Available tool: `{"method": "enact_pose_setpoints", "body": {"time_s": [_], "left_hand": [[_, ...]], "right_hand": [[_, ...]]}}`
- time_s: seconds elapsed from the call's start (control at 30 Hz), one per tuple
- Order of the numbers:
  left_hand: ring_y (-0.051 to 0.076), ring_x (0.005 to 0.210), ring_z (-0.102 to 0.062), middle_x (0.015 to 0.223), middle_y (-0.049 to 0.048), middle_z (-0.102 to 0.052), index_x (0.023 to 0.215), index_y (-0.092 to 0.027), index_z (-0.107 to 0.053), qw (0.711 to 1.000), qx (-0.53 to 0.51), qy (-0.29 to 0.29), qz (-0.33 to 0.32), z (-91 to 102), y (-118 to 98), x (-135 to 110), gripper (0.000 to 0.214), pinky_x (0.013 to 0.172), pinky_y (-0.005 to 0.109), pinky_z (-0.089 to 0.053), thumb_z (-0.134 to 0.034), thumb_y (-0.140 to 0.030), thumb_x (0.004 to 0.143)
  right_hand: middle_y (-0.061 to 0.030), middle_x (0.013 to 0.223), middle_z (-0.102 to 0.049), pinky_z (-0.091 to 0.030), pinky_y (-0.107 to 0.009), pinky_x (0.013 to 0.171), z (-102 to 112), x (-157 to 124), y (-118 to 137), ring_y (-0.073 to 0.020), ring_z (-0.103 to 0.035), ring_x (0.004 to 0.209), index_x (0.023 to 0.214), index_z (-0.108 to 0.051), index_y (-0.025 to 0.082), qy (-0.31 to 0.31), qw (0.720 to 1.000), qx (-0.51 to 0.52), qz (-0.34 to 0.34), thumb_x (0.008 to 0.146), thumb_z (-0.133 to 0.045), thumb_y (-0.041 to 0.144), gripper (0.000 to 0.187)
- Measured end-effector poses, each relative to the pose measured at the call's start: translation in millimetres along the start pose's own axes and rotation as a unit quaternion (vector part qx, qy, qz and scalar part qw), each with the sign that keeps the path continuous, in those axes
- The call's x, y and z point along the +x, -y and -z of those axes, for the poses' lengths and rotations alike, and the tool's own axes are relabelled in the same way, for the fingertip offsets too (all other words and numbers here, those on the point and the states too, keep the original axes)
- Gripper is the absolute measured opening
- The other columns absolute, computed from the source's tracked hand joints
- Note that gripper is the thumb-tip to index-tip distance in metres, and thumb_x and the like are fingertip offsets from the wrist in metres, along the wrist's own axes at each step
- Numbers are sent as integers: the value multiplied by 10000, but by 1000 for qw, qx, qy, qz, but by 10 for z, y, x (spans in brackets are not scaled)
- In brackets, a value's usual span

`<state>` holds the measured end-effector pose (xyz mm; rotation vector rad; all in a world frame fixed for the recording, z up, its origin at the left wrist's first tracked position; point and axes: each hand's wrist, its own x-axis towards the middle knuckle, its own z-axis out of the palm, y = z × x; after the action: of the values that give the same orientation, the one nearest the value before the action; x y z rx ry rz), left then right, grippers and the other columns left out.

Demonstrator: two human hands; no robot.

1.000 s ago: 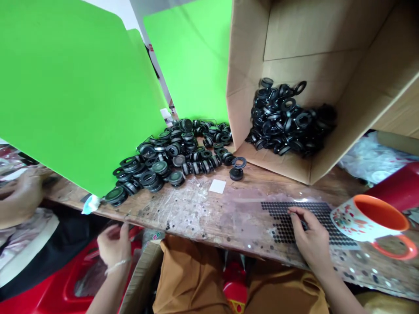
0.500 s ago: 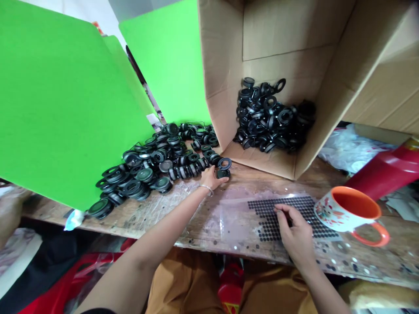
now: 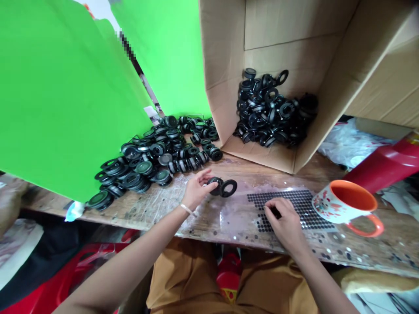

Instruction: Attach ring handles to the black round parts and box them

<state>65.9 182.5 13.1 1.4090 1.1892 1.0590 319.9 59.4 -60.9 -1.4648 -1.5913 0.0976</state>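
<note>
My left hand (image 3: 195, 188) grips a black round part with a hinged ring (image 3: 229, 188) by its disc side, just above the table; the ring stands out to the right. My right hand (image 3: 285, 221) rests over a clear sheet of black dots (image 3: 303, 198), thumb and forefinger pinched together. Whether a dot is between those fingertips is too small to see. Left of the sheet's dot rows its backing is bare. A heap of similar black round parts (image 3: 144, 168) lies beyond my left hand, some lined up in a row.
An open cardboard box (image 3: 262, 155) holding many more black parts (image 3: 271, 109) stands behind the sheet. An orange and white mug (image 3: 337, 209) sits at the sheet's right end, near a red bottle (image 3: 376, 170). Green boards (image 3: 65, 96) border the left. Loose dots litter the front edge.
My left hand has drawn the ringed part away from the end of the row, towards me. My right hand has shifted slightly left over the dot sheet, still pinched.
</note>
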Motion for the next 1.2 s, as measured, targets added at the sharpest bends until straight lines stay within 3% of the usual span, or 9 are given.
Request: {"method": "enact_pose_setpoints", "body": {"time_s": [0.13, 0.33, 0.4, 0.5, 0.63, 0.73, 0.9, 1.03, 1.2], "left_hand": [[138, 794, -665, 936, 104, -721, 963, -69, -658, 941, -260, -14, 215, 290, -149, -518, 232, 733, 227, -524, -713, -122, 744], [187, 882, -697, 992, 129, -703, 1034, -89, -619, 776, -497, -45, 385, 464, -190, -1299, 179, 818, 336, -571, -513, -124, 894], [227, 911, -701, 999, 122, -701, 1094, -123, -602, 753, -524, -39, 397, 448, -166, -1497, 218, 842, 423, -572, -531, -128, 889], [292, 991, -685, 1024, 125, -701, 1138, -145, -589, 769, -508, -44, 385, 406, -117, -1662, 290, 850, 487, -562, -590, -111, 851], [188, 883, -684, 1014, 95, -700, 1080, -131, -616, 848, -434, -81, 292, 348, -68, -1698, 297, 805, 302, -556, -690, -108, 793], [147, 885, -652, 998, 71, -681, 1018, -147, -612, 886, -404, -41, 222, 308, -68, -1707, 280, 832, 250, -522, -744, -233, 786], [183, 863, -608, 914, 34, -622, 1017, -236, -497, 904, -360, 34, 227, 208, -60, -1770, 350, 703, 322, -531, -559, -547, 869], [137, 711, -525, 781, 7, -572, 1059, -224, -516, 944, -283, 42, 164, 119, 11, -1772, 446, 649, 259, -445, -358, -617, 921], [150, 713, -493, 804, 4, -555, 1047, -214, -557, 985, -126, 57, 99, 49, 38, -1769, 347, 694, 272, -408, -408, -510, 945]], "right_hand": [[-48, 854, -633, -413, -343, 823, 15, -10, -14, -203, -535, 860, 820, -627, 194, 69, 995, -55, 43, 899, -548, 226, 116], [-52, 828, -638, -387, -322, 792, 43, 41, 51, -203, -526, 822, 770, -663, 194, 222, 967, -124, 26, 889, -533, 213, 177], [-52, 834, -641, -379, -308, 780, 46, 96, 103, -201, -530, 825, 754, -654, 194, 252, 955, -154, 18, 879, -523, 198, 181], [-43, 812, -636, -363, -293, 753, 43, 191, 179, -200, -529, 815, 703, -621, 204, 294, 931, -214, 16, 847, -522, 177, 177], [-40, 771, -631, -348, -282, 718, 27, 274, 244, -194, -533, 779, 674, -589, 203, 308, 920, -240, 18, 790, -524, 128, 152], [-59, 752, -625, -349, -299, 716, 9, 257, 265, -210, -532, 768, 674, -573, 193, 308, 916, -255, 19, 783, -525, 134, 133], [-92, 778, -610, -370, -352, 755, 8, 121, 310, -250, -524, 798, 684, -550, 186, 258, 922, -286, 22, 820, -501, 167, 146], [-51, 758, -578, -403, -336, 765, 79, 35, 580, -217, -528, 786, 699, -524, 201, 197, 977, -83, -9, 830, -513, 197, 132], [-49, 973, -596, -398, -340, 896, 105, -32, 1186, -202, -542, 981, 749, -562, 215, 206, 967, 145, -38, 860, -533, 225, 116]]}}
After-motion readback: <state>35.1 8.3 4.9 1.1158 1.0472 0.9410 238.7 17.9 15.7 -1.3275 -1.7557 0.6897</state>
